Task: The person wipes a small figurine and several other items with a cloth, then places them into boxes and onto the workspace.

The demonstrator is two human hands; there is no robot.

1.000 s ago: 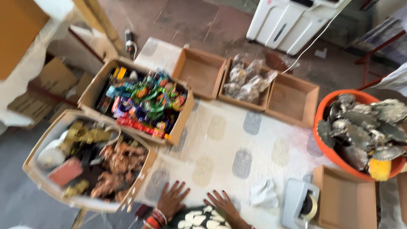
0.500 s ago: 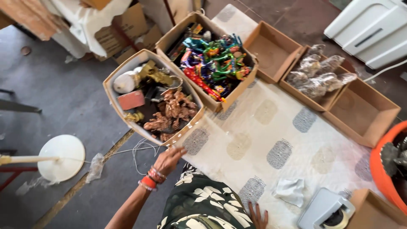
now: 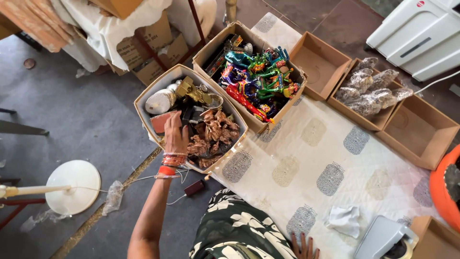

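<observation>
Cream cloth [image 3: 383,158] with grey motifs; copper-brown figurines [image 3: 211,136] (box [image 3: 143,103] tan); orange tub [image 3: 441,192].

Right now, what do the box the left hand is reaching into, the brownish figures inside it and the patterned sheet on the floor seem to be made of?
The box looks like plain cardboard: matte tan walls, folded edges. The brownish figures by the left hand have a coppery sheen, perhaps metal or painted casting; the look leaves it open. The patterned sheet appears to be woven cloth, cream with grey block-printed motifs and soft creases.

right hand [image 3: 304,248] cut off, orange tub [image 3: 443,192] cropped
</observation>
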